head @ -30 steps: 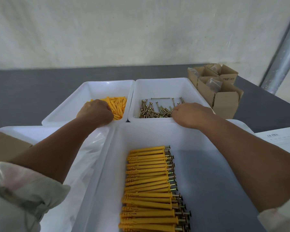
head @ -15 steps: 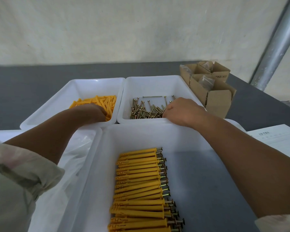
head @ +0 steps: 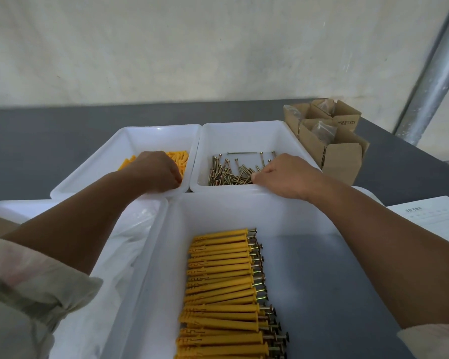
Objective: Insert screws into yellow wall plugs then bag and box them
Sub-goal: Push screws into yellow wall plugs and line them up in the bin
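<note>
My left hand [head: 156, 172] reaches into the far left white tray [head: 153, 129] and lies over the loose yellow wall plugs [head: 181, 158]; its fingers curl down and the tips are hidden. My right hand [head: 285, 174] is in the neighbouring tray [head: 244, 133], its thumb and fingertips pinching into the pile of brass screws [head: 228, 173]. In the large front tray [head: 218, 211] lies a neat row of several yellow plugs with screws inserted [head: 221, 281], heads pointing right.
Clear plastic bags [head: 132, 229] lie in a tray at the near left. Open cardboard boxes [head: 342, 156] holding bagged parts stand at the back right. A printed sheet [head: 433, 218] lies at the right, and a metal pole [head: 436, 73] rises behind it.
My left hand has shifted right onto the plug pile. My right hand has moved from the tray's near rim further in, onto the screws. The view has shifted slightly.
</note>
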The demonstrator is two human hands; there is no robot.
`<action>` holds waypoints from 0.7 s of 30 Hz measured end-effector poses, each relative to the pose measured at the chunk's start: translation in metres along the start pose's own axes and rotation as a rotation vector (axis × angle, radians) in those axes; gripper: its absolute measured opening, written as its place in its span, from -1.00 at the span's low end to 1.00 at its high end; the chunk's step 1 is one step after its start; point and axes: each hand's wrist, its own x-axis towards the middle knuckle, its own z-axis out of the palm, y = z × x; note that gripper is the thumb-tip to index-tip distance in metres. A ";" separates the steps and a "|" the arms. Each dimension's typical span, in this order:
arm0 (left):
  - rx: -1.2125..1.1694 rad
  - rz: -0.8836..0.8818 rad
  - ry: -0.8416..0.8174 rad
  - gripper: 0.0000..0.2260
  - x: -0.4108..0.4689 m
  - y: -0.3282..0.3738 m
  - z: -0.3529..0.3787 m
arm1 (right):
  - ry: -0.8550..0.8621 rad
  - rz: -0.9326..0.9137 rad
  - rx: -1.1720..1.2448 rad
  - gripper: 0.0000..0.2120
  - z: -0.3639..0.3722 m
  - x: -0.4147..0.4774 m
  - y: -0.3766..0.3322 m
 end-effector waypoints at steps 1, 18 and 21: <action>0.013 0.024 0.039 -0.87 -0.003 0.000 0.000 | 0.008 -0.012 0.001 -0.56 -0.001 -0.002 -0.001; -0.525 -0.038 0.685 -0.86 -0.068 0.026 -0.033 | 0.294 -0.266 -0.056 -0.72 -0.028 -0.034 -0.037; -0.946 -0.071 0.557 -0.84 -0.074 0.043 -0.038 | 0.333 -0.286 0.088 -0.73 -0.032 -0.044 -0.047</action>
